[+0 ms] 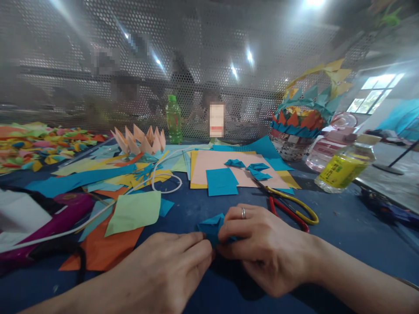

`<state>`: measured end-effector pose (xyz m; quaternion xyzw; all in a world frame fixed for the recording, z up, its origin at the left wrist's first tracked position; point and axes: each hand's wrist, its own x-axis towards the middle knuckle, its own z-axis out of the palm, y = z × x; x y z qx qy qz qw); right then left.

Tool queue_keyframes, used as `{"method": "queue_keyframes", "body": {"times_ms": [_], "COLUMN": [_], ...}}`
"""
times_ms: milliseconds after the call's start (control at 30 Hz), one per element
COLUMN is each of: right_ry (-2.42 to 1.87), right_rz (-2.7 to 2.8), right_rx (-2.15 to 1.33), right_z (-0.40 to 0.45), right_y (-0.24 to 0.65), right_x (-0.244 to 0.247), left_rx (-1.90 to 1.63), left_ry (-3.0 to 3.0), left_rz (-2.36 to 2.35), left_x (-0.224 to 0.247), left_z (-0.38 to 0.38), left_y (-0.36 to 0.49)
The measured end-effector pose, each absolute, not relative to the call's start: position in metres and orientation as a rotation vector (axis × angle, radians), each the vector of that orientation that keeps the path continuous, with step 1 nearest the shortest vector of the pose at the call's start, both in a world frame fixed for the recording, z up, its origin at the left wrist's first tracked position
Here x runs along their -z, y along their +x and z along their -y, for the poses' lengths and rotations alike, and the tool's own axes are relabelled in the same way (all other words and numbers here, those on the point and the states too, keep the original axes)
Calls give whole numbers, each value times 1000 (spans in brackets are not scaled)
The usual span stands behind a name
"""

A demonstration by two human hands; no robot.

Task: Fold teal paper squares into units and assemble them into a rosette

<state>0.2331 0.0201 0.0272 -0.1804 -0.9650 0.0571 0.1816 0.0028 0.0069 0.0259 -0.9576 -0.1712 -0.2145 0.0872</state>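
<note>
A small folded piece of blue paper [209, 226] lies on the dark blue table between my hands, partly covered by fingers. My left hand [176, 257] presses its near left edge with the fingertips together. From the right, my right hand [258, 244], with a ring on one finger, pinches the same paper with bent fingers. Just beyond is a flat blue paper square [222, 181], resting partly on a stack of pink paper [203, 161]. Several folded blue pieces [258, 168] sit on that stack. Red and yellow handled scissors [294, 209] lie beyond my right hand.
At left are a purple glue gun [65, 213], a white cord [153, 174], a green sheet [134, 213] and an orange sheet [108, 248]. Behind stand a pink paper crown shape [140, 141] and a green bottle [173, 120]. A paper basket [291, 141] and yellow-labelled bottle [343, 168] stand right.
</note>
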Motion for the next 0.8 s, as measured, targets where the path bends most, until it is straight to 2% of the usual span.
{"method": "queue_keyframes", "body": {"times_ms": [300,367,800], "right_ry": [-531,-523,-533], "right_rz": [2818,2819,2633], "right_rx": [132,169,-149], "right_z": [-20,-20,-29], "right_y": [234,234,239], "right_x": [-30,-29,-27], "left_rx": [776,726,600], "left_ry": [-2805,-2855,-2833], "left_rz": [683,556,668], "left_x": [-23,-22,-22], "left_z": [0,-2,5], "left_y": [7,6,-2]}}
